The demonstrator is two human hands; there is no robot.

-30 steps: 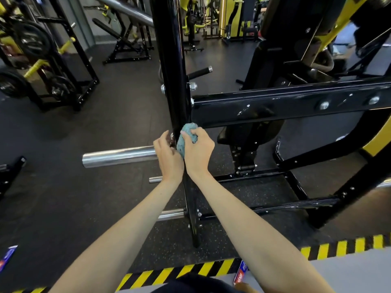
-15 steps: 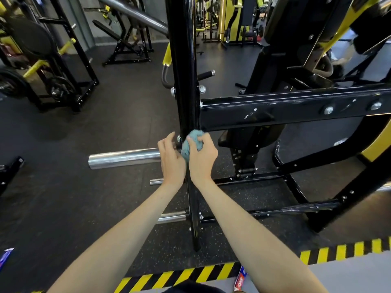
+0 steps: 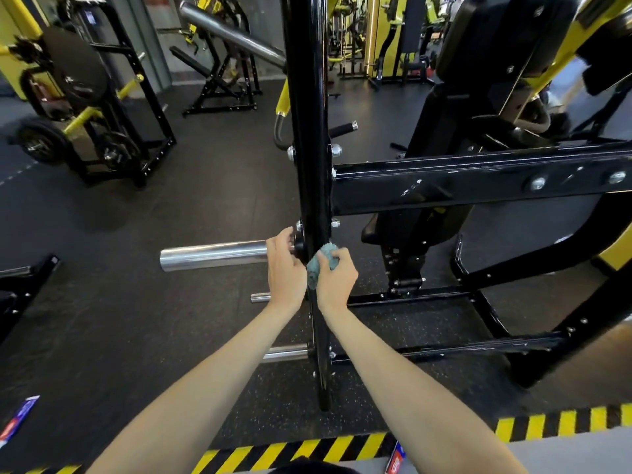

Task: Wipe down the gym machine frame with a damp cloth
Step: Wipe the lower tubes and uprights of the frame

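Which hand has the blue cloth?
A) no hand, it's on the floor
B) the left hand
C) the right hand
C: the right hand grips the cloth against the black post, while the left hand grips the peg instead.

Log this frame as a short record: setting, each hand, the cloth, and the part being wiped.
setting: gym, dark rubber floor
left hand: holds the steel peg where it meets the upright post
right hand: grips the cloth
cloth: blue-green, bunched, pressed against the post
part being wiped: the black post, just below the crossbeam
near edge: yellow-and-black striped tape
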